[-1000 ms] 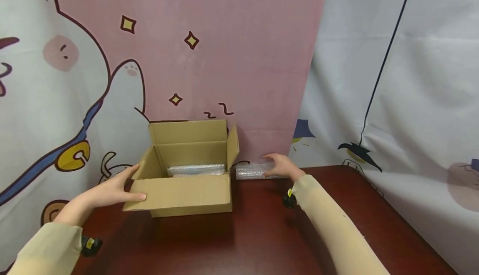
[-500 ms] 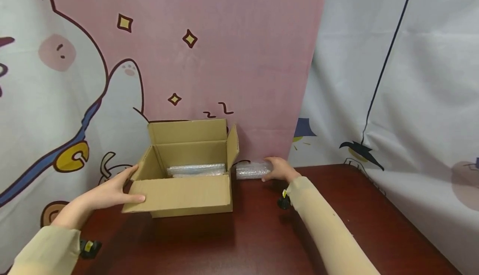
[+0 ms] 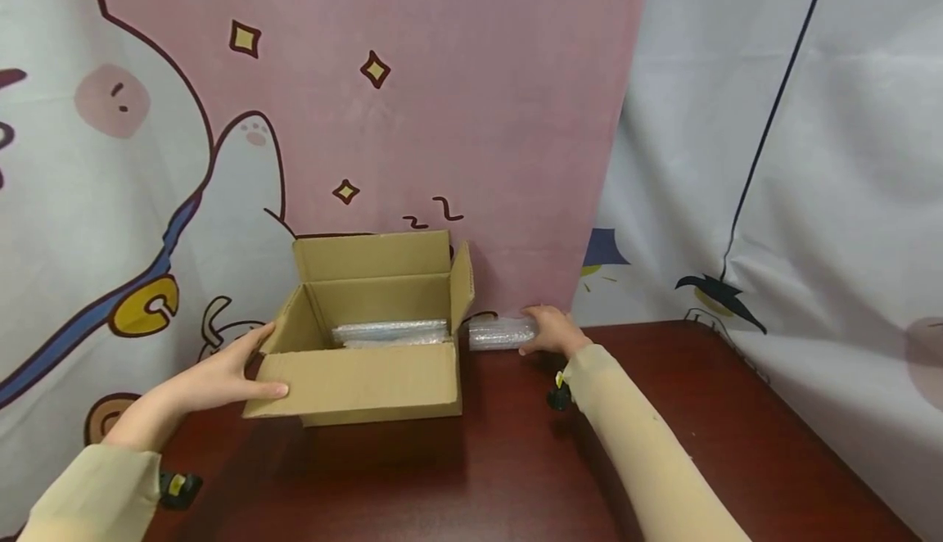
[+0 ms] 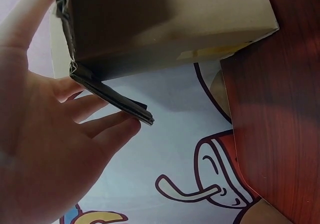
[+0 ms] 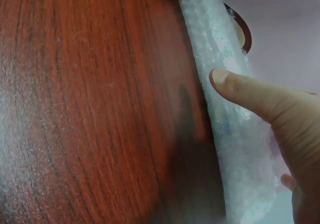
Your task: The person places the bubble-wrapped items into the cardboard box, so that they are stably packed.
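An open cardboard box (image 3: 383, 382) stands on the table with its flaps spread outward. My left hand (image 3: 209, 378) holds its left front corner, thumb over the front flap and fingers behind the left flap; the left wrist view shows those fingers against the flap's edge (image 4: 112, 98). Inside the box lie bubble-wrapped packages (image 3: 394, 331), their lower parts hidden by the front flap. Right of the box, a long bubble-wrapped bundle (image 3: 495, 334) lies at the back of the table. My right hand (image 3: 554, 331) grips its right end, with the thumb (image 5: 237, 86) pressed on the wrap.
The dark red wooden table (image 3: 530, 460) reaches back to a hanging pink and white cloth (image 3: 516, 116) printed with cartoon figures. The bundle lies close along this cloth. The box's right flap (image 3: 462, 284) stands up beside the bundle's left end.
My right hand has come down and left a little, and its thumb now closes over the bundle's end. My left hand stays on the box, which keeps its place.
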A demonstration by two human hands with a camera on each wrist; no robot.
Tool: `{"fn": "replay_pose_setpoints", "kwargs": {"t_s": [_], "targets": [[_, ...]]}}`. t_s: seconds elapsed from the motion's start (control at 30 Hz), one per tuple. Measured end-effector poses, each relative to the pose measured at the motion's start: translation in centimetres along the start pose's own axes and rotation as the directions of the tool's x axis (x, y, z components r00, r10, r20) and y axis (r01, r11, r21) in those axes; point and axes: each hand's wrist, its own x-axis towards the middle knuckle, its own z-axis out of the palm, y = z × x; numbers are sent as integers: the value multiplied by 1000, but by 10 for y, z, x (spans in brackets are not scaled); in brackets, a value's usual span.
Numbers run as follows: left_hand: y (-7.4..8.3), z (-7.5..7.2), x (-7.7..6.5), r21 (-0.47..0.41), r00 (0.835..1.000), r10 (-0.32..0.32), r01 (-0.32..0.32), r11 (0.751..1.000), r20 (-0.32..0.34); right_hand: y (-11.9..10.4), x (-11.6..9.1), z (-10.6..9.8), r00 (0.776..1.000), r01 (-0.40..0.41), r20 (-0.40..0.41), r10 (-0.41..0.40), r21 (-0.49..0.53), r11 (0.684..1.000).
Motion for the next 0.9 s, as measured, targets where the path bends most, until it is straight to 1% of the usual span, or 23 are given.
{"fn": "replay_pose_setpoints", "kwargs": {"t_s": [0.2,0.37,0.57,0.9], "targets": [[0,0,0,0,1000,-6,6,1000,2,-2,3,3,999,-17,43,18,-34,999],[1,-1,0,-13,1000,-2,2,1000,2,-3,4,6,1000,-8,29,10,-52,999],[1,-1,0,7,1000,-15,15,1000,-3,-3,4,11,1000,21,17,-20,-82,996],[0,0,1,2,1000,-17,17,1000,4,-2,3,15,1000,-3,13,4,-85,996]]}}
